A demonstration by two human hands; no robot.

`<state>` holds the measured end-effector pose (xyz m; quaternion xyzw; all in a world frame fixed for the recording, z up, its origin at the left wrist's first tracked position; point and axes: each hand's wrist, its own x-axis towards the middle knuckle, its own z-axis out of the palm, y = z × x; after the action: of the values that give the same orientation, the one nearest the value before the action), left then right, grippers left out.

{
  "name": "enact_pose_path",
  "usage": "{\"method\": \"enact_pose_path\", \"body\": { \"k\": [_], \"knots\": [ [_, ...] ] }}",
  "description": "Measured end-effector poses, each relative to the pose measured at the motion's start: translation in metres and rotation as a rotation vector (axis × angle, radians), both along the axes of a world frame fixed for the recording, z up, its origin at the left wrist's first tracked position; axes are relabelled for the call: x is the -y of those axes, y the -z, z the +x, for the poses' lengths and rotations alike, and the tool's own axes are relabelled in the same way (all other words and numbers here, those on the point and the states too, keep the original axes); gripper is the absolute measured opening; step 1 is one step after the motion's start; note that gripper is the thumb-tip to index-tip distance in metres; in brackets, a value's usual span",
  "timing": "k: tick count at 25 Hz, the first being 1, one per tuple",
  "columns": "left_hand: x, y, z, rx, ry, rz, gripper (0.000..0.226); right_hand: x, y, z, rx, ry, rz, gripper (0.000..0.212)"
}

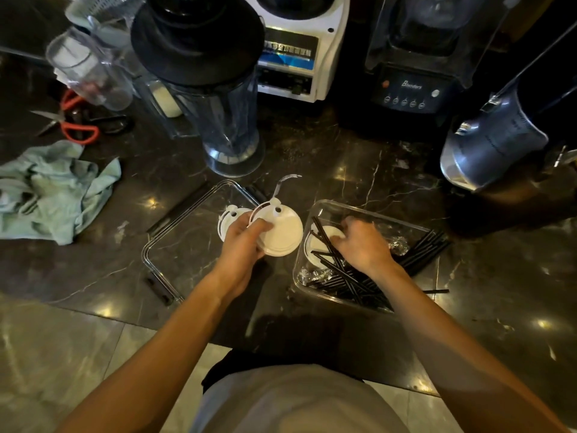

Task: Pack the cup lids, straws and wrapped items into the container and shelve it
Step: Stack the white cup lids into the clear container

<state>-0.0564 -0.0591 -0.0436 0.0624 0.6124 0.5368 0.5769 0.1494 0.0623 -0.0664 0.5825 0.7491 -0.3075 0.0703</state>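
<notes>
Left hand (242, 242) grips light, slippery stacked cup lids (281, 234) by their rims at centre frame; right hand (362, 245) reaches among thin straws (343, 276), grasp unclear.

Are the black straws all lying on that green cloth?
No, the black straws lie in the clear container by the right hand; the green cloth sits far left.

A drink-making bar or café prep area: a dark marble-patterned table (359, 170) carries a white blender base (299, 51) at top centre, a black blender in a clear sound cover (418, 57) at upper right, a tall clear blender jug with black lid (215, 89), and black drinking straws (352, 276) at lower right.
</notes>
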Motion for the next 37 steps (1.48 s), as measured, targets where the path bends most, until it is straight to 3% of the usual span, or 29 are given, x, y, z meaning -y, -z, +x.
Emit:
{"method": "enact_pose_path", "body": {
  "k": [5,10,14,19,22,25,31,33,37],
  "knots": [
    [0.001,0.002,0.0,0.015,-0.012,-0.005,0.037,-0.006,-0.005,0.004,-0.045,0.047,-0.242,0.038],
    [-0.004,0.0,0.004,-0.002,0.007,0.006,0.035,-0.011,-0.013,0.01,-0.148,0.101,-0.36,0.025],
    [-0.01,-0.006,0.003,0.012,0.023,0.03,0.041,-0.013,-0.033,0.016,-0.211,0.089,-0.306,0.021],
    [-0.025,-0.02,0.01,-0.016,0.022,0.08,0.023,-0.01,-0.074,0.04,-0.256,0.039,0.018,0.017],
    [-0.032,-0.025,0.018,-0.044,0.063,0.106,0.029,-0.003,-0.087,0.053,-0.234,0.071,0.103,0.022],
    [-0.037,-0.027,0.025,-0.051,0.09,0.136,0.031,0.003,-0.091,0.063,-0.431,0.25,0.09,0.016],
    [-0.038,-0.021,0.042,-0.042,0.183,0.153,0.033,0.018,-0.101,0.076,-1.023,0.643,-0.202,0.011],
    [-0.037,-0.023,0.05,0.004,0.205,0.152,0.034,0.024,-0.1,0.074,-1.046,0.614,-0.291,0.016],
    [-0.033,-0.029,0.067,0.078,0.285,0.17,0.048,0.036,-0.09,0.057,-0.892,0.453,-0.264,0.015]
  ]
}}
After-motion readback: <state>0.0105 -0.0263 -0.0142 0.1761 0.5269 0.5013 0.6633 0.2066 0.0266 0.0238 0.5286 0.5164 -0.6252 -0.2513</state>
